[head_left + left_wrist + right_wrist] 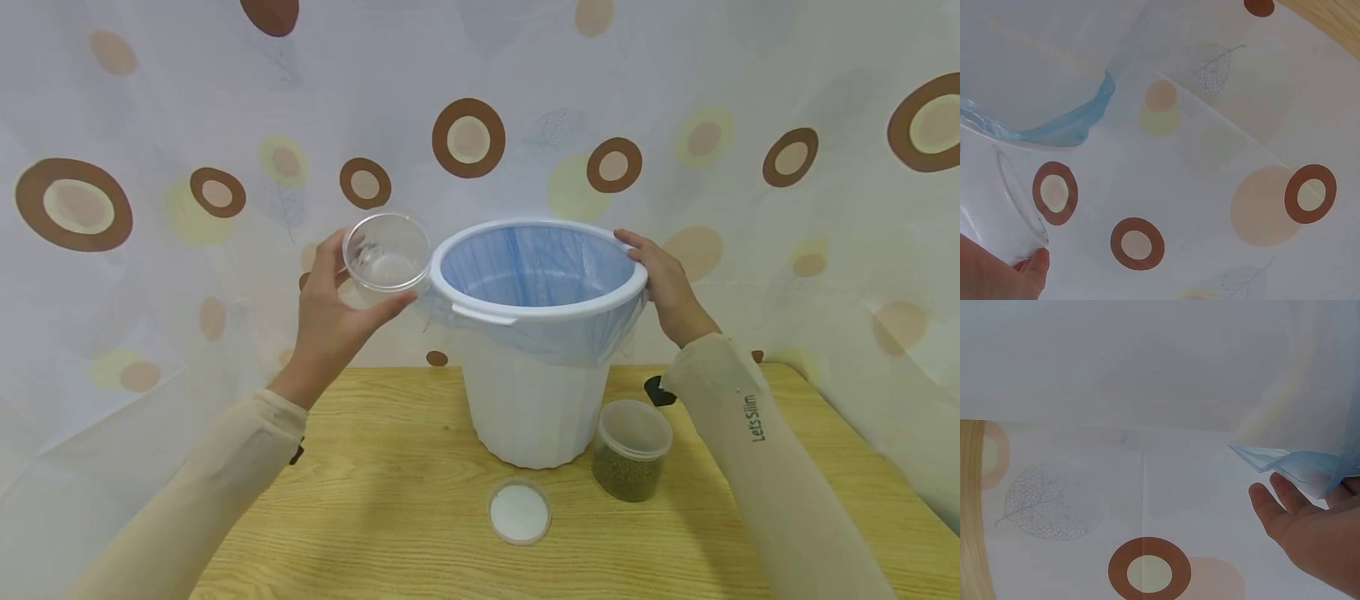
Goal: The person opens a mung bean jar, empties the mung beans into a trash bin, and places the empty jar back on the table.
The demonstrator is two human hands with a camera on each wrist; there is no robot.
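Note:
My left hand (330, 292) holds a clear plastic cup (387, 254) raised at the left side of the bin, its mouth tilted toward me. The thumb lies along the near side of the cup and the fingers are behind it. The white trash can (536, 400) stands on the table, lined with a thin blue bag (540, 267) folded over its rim. At the right side of that rim, my right hand (663, 279) has its digits hooked over the edge. In the right wrist view, two fingers (1291, 500) hang loosely outside beside the bag's loose edge.
On the wooden table (360, 500), a clear jar (632, 450) partly filled with green grains stands at the bin's front right. A small round container with a white top surface (519, 512) sits in front. A patterned sheet (525, 83) hangs behind.

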